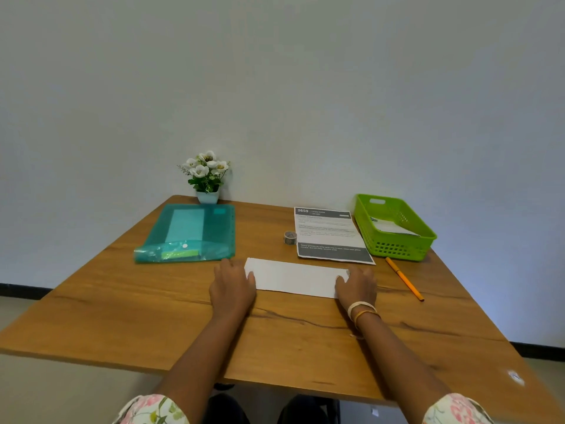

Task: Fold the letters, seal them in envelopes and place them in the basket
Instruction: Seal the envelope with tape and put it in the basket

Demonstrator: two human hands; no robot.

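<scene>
From the head camera I see a folded letter (295, 277) lying flat on the table (122, 295), straight ahead. My left hand (233, 287) presses its left end with flat fingers, and my right hand (357, 286) presses its right end the same way; neither grips anything. The green basket (394, 244) sits far right with papers inside. A printed sheet (330, 234), a tape roll (289, 237), a pen (404, 278), a teal folder (189, 234) and a flower pot (207, 195) lie around.
</scene>
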